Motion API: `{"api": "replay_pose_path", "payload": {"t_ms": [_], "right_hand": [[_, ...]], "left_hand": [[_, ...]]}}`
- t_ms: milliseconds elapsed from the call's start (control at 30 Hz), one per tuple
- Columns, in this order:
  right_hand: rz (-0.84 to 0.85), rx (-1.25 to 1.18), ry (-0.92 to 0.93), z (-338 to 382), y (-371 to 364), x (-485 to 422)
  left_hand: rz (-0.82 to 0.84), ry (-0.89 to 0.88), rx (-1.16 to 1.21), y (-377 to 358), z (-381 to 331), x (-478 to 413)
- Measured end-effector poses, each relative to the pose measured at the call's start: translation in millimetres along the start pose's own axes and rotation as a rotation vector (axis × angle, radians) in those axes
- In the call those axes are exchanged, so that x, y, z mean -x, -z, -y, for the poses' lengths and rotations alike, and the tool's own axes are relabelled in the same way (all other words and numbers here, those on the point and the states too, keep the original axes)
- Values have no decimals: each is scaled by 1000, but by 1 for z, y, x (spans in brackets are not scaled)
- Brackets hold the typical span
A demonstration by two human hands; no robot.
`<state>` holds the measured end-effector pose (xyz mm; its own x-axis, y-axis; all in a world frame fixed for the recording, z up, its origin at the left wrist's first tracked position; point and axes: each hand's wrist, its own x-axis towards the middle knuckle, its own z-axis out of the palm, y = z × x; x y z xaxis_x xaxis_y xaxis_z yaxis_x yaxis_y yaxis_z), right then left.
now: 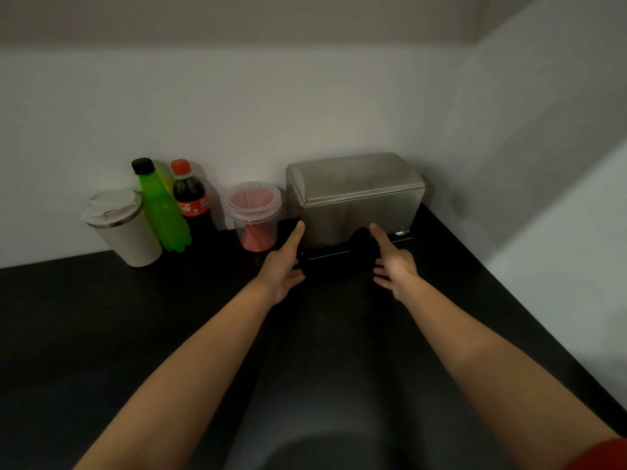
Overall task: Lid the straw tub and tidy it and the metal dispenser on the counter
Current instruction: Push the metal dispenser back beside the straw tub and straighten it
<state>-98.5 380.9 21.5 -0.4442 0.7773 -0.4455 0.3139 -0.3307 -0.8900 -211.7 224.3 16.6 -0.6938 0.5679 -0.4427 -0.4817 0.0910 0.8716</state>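
Both hands are reaching toward the metal dispenser [356, 198], which is sitting right of centre in the frame, tucked into the corner where the two walls meet. The left hand [283, 266] is touching the dispenser's lower left corner with an extended finger; the right hand [393, 262] is pressing a fingertip near the dark slot on its front. Neither grip is closed on anything: fingers are spread, nothing is being held.

The straw tub [254, 215] is standing just beside the dispenser's left side, a clear lid apparently already sitting on it, red straws visible inside.

Risks from here seem modest. Pushing with fingertips alone could be skewing the dispenser rather than sliding it squarely, and any leftward drift could be knocking the light tub over. The left hand is also passing close to the tub.

Further left, a cola bottle [191, 198], a green bottle [159, 205] and a white lidded cup [122, 225] are crowding the wall, leaving the tub little room to shift. The dark bench [101, 334] in front is offering free space.
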Motion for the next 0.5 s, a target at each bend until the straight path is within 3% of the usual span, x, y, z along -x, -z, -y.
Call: {"api": "replay_pose_path", "payload": {"t_ms": [167,500], "right_hand": [[-40,1,-23,14,26,-27],[115,-126,29,37,51,-70]], "left_hand": [[-29,2,40,-16,-2,-5],[-80,-17,71,-28,-5,-10]]}}
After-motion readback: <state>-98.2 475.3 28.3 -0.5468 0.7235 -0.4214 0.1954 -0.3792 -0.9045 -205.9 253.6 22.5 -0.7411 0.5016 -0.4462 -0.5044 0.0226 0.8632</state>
